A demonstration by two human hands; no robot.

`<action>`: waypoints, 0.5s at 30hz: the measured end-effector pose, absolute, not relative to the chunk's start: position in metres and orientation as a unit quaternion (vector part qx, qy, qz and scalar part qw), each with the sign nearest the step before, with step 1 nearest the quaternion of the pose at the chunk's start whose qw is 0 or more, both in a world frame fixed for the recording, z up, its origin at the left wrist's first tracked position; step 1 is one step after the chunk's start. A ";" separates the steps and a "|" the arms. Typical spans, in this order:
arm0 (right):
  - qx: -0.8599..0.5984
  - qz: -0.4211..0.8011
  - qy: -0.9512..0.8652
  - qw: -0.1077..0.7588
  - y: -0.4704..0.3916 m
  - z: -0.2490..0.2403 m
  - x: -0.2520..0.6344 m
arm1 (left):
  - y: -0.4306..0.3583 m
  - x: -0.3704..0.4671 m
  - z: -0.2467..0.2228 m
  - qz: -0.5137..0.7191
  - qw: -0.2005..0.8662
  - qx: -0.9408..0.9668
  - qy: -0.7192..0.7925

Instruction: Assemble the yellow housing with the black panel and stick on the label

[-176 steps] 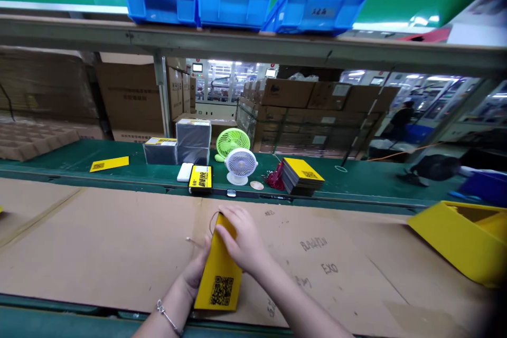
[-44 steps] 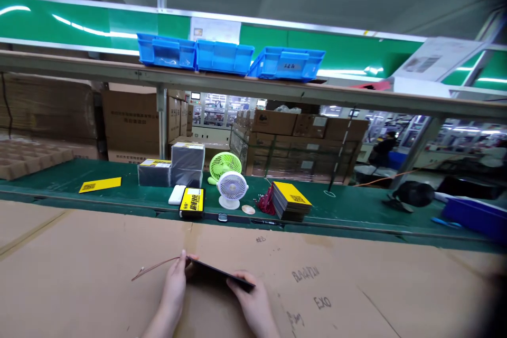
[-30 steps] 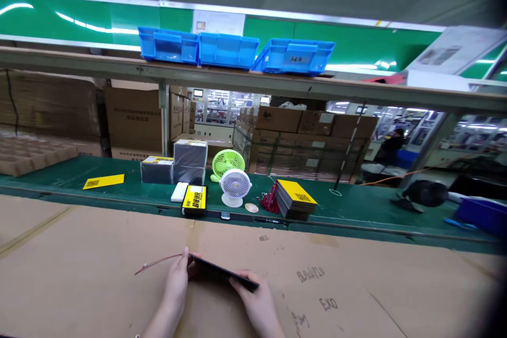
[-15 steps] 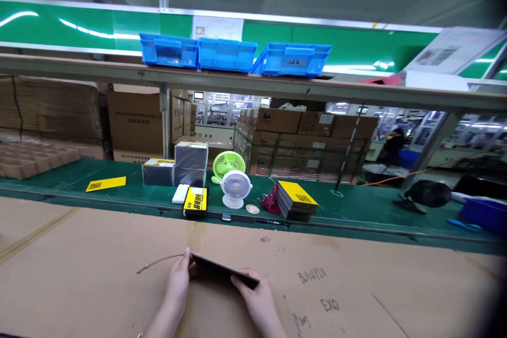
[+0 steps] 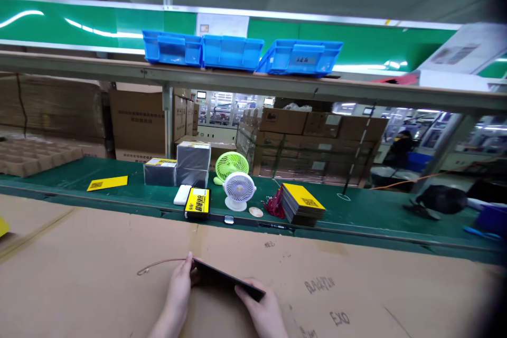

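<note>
Nothing shifted: hands (image 5: 222,296) hold card (image 5: 227,278); fans (image 5: 237,190) beyond.

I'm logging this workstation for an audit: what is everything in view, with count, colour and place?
flat dark card: 1, dark, held edge-on over the cardboard sheet
thin cord: 1, reddish-brown, trailing left from the card
cardboard sheet: 1, brown, covering the near bench
plastic bins: 3, blue, upper shelf
desk fans: 2, green and white, green belt
stack of yellow-topped cards: 1, right of the fans
single yellow card: 1, belt, left
left hand: grips the card's left end
right hand: grips its right end
</note>
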State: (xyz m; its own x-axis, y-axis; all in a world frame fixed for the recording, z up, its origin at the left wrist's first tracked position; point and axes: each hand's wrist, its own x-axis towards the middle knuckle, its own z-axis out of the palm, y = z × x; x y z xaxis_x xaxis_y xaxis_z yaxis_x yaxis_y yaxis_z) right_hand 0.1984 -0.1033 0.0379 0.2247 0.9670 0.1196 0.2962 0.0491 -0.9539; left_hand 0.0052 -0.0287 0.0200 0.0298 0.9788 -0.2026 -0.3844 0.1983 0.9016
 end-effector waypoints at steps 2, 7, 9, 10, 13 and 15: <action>-0.604 0.337 -0.518 0.503 -0.105 0.037 0.199 | -0.031 0.005 0.020 0.537 0.632 0.333 0.448; -0.627 0.337 -0.470 0.522 -0.108 0.039 0.202 | -0.036 0.007 0.022 0.536 0.633 0.330 0.451; -0.626 0.341 -0.454 0.534 -0.109 0.043 0.203 | -0.040 0.005 0.026 0.536 0.623 0.333 0.463; -0.621 0.349 -0.450 0.539 -0.109 0.046 0.204 | -0.044 0.003 0.028 0.532 0.614 0.344 0.470; -0.618 0.346 -0.437 0.555 -0.112 0.051 0.205 | -0.061 -0.012 0.035 0.508 0.580 0.410 0.487; -0.628 0.319 -0.439 0.557 -0.114 0.054 0.206 | -0.073 -0.033 0.038 0.493 0.549 0.458 0.496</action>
State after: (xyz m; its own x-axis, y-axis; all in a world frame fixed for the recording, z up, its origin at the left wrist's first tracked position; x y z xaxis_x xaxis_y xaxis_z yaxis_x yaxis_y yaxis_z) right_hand 0.2060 -0.1137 0.0541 0.4114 0.9072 0.0876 0.1951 0.0062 -0.9808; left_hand -0.0332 -0.0727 0.0383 0.0220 0.9953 -0.0945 -0.0870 0.0961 0.9916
